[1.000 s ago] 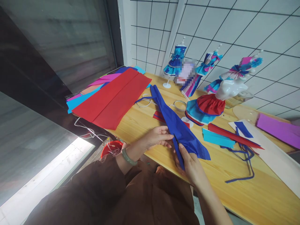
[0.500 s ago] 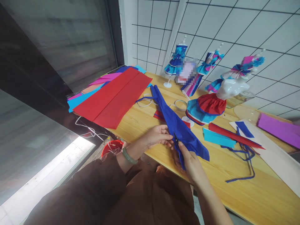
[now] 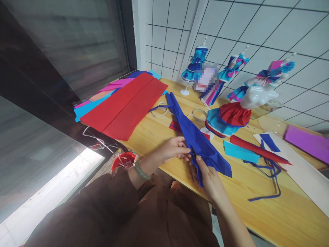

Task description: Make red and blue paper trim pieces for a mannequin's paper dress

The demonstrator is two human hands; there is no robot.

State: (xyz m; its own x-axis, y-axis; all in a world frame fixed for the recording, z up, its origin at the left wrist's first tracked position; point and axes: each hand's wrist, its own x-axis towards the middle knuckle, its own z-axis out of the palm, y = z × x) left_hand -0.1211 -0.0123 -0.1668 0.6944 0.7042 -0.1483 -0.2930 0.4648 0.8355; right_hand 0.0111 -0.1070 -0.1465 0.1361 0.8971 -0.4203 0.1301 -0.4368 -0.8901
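Note:
A long piece of dark blue fabric (image 3: 183, 118) lies slantwise over the table's front half, its near end hanging by the edge. My left hand (image 3: 177, 150) pinches the fabric's near side between thumb and fingers. Closed around small black scissors (image 3: 194, 153), my right hand (image 3: 207, 173) has the blades at the cloth just beside my left fingertips. Most of the scissors' handle is hidden in my palm. A narrow blue strip hangs below the blades, between the two hands.
Large red fabric (image 3: 125, 106) tops a stack of coloured sheets at left. A mini mannequin in a red and blue skirt (image 3: 233, 115) stands behind the cloth, with dressed figures further back. Teal fabric (image 3: 241, 151) and blue strips (image 3: 275, 171) lie right. A red bin (image 3: 123, 161) stands below.
The scissors' blades look closer together and lie further over the blue fabric. Both hands keep nearly the same place; the view has shifted slightly.

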